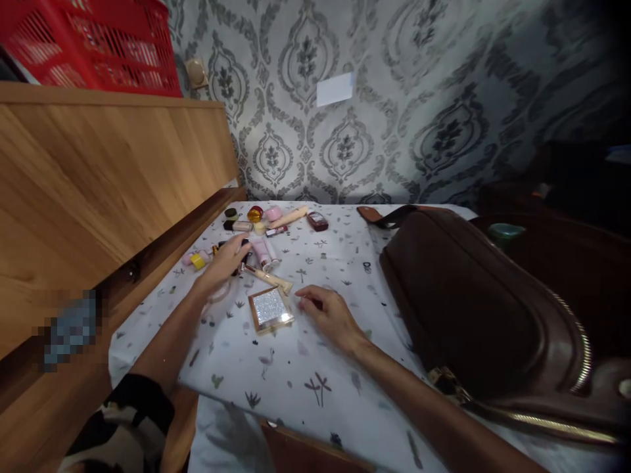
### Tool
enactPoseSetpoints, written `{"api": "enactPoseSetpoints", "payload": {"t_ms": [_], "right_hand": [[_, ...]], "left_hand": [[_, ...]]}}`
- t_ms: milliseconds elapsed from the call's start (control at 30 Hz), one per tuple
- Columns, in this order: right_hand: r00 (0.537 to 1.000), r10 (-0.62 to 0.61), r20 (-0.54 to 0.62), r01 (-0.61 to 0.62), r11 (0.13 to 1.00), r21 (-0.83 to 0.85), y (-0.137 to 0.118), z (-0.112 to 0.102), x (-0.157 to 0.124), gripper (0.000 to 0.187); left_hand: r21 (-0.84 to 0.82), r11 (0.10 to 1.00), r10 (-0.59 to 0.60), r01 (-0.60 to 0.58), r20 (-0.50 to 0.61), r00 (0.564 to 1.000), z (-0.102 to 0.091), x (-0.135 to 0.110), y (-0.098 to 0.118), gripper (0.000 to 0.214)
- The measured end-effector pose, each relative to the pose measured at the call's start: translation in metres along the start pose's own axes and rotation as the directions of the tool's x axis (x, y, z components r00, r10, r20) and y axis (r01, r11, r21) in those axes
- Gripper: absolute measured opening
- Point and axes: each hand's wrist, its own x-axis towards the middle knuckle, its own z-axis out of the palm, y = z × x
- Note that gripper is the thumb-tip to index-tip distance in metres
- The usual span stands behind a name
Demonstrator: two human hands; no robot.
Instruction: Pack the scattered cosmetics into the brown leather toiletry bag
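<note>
Brown bag [458,295] occupies the surface [315,368] at right. Left grip [229,255] is stretched beside the pink tube [261,253], I cannot tell its hold; right grip [326,314], half-curled, empty, is near the glittery compact [271,309].

A red basket [128,49] is set on a wooden cabinet [123,151]; patterned wallpaper [345,148] is interrupted by a white rectangular panel [335,90].

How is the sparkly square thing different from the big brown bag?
The sparkly square case is small; the brown bag is far bigger. The case has a glittery silver top, while the bag's side is plain dark brown. The case is flat with corners; the bag is bulky and curved. Both rest on patterned cloth and show gold.
</note>
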Motion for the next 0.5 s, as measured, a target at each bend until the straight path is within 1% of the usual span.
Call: {"api": "enactPoseSetpoints", "payload": {"t_ms": [67,133,200,300,333,400,433,500], "right_hand": [[1.0,0.012,-0.024,-0.011,1.0,0.029,0.005,0.001,0.0,0.027],[1.0,0.007,-0.025,-0.006,0.999,0.034,0.008,0.001,-0.001,0.028],[1.0,-0.007,-0.016,0.007,1.0,0.02,0.007,0.001,-0.003,0.028],[0.998,-0.06,-0.007,0.06,0.998,-0.032,0.004,-0.001,-0.008,0.029],[0.995,-0.099,-0.012,0.098,0.994,-0.053,0.002,-0.001,-0.009,0.03],[0.974,-0.226,-0.006,0.224,0.969,-0.106,-0.001,-0.001,-0.013,0.032],[0.953,-0.304,0.014,0.303,0.943,-0.14,-0.003,0.0,-0.015,0.035],[0.893,-0.438,0.099,0.449,0.866,-0.221,-0.007,0.001,-0.018,0.043]], "left_hand": [[0.185,0.971,-0.142,0.151,-0.059,0.988,-0.006,-0.002,-0.012,0.049],[0.286,0.929,-0.228,0.234,-0.055,0.972,-0.006,-0.004,-0.022,0.044],[0.331,0.907,-0.265,0.261,-0.034,0.964,-0.002,-0.005,-0.028,0.039],[0.379,0.886,-0.285,0.267,-0.009,0.958,0.004,-0.005,-0.028,0.037],[0.386,0.883,-0.287,0.267,-0.004,0.958,0.004,-0.005,-0.027,0.037],[0.389,0.882,-0.291,0.268,0.0,0.957,0.003,-0.004,-0.023,0.038],[0.385,0.883,-0.291,0.268,0.001,0.957,0.001,-0.004,-0.022,0.039],[0.37,0.89,-0.287,0.265,0.004,0.958,-0.002,-0.005,-0.019,0.041]]}}
